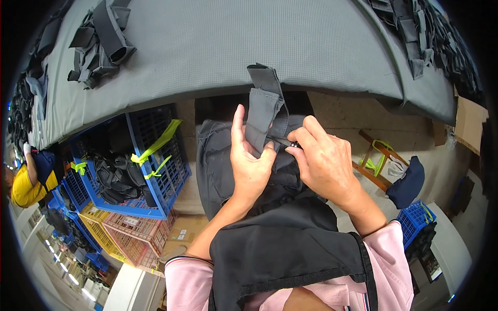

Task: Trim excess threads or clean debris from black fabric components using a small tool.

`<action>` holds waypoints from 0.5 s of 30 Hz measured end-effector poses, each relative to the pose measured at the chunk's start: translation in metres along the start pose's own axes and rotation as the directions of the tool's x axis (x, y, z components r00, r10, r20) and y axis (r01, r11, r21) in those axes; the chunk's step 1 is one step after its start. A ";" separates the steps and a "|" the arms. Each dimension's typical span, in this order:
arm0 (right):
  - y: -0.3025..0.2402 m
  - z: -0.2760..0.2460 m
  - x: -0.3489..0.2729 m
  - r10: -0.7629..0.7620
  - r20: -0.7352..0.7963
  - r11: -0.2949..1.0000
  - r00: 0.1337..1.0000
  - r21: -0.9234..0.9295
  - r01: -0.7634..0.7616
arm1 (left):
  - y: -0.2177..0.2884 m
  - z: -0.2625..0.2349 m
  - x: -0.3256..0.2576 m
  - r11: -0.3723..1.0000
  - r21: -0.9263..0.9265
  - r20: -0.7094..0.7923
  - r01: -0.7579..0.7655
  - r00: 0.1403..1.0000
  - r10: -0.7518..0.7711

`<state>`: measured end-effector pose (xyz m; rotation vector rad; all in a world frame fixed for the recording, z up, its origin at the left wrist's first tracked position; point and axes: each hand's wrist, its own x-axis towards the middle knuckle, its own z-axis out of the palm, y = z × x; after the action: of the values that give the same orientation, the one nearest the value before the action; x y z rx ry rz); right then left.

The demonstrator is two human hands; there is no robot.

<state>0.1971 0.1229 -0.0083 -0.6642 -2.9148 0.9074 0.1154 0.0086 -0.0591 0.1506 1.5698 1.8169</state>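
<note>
My left hand (250, 168) is closed on a dark grey sewn fabric strap (264, 106), its thumb pressed on the lower part and one finger standing up along the side. The strap's folded upper end reaches over the edge of the grey-covered table (207, 46). In my right hand (328, 160) is a pair of small thread snips (281, 140), mostly hidden by the fingers. Their metal tip touches or nearly touches the strap close to my left thumb. Dark cloth (212, 155) lies beneath both hands over my lap.
Bundles of grey straps (98, 46) lie at the table's far left, with more straps (415, 36) at right. Left of me stand a blue crate (166, 160) of black items and a pink crate (137, 233). A wooden stool (373, 160) is at right; a person in yellow (31, 181) at far left.
</note>
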 end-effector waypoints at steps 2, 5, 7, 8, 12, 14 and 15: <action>0.002 0.001 -0.001 0.000 -0.002 1.000 1.000 -0.007 0.000 | -0.001 -0.001 0.000 1.000 0.017 0.004 0.011 1.000 -0.011; 0.004 0.003 -0.006 0.045 -0.081 0.994 0.996 0.106 -0.036 | -0.002 -0.003 0.002 1.000 0.020 0.029 0.006 1.000 -0.007; 0.005 0.003 -0.007 0.088 -0.135 0.981 0.987 0.183 -0.062 | 0.000 -0.003 0.002 1.000 0.027 0.028 0.009 1.000 -0.009; 0.005 0.003 -0.006 0.087 -0.136 0.981 0.987 0.182 -0.062 | 0.000 -0.003 0.002 0.999 0.035 0.029 0.013 0.999 -0.014; 0.012 0.002 -0.005 0.056 -0.112 0.936 0.992 0.352 -0.013 | 0.002 -0.008 0.005 1.000 -0.010 0.017 0.004 1.000 -0.003; 0.010 -0.001 -0.006 0.211 -0.159 0.716 0.964 0.697 -0.042 | 0.011 -0.017 0.009 0.972 -0.176 0.070 0.158 0.986 -0.148; 0.009 0.002 -0.003 0.245 -0.175 0.597 0.954 0.803 -0.006 | 0.010 -0.024 0.011 0.961 -0.181 0.090 0.209 0.977 -0.195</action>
<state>0.2029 0.1278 -0.0148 -0.8061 -1.8909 1.7886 0.0900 -0.0045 -0.0599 -0.0330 1.3036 1.7679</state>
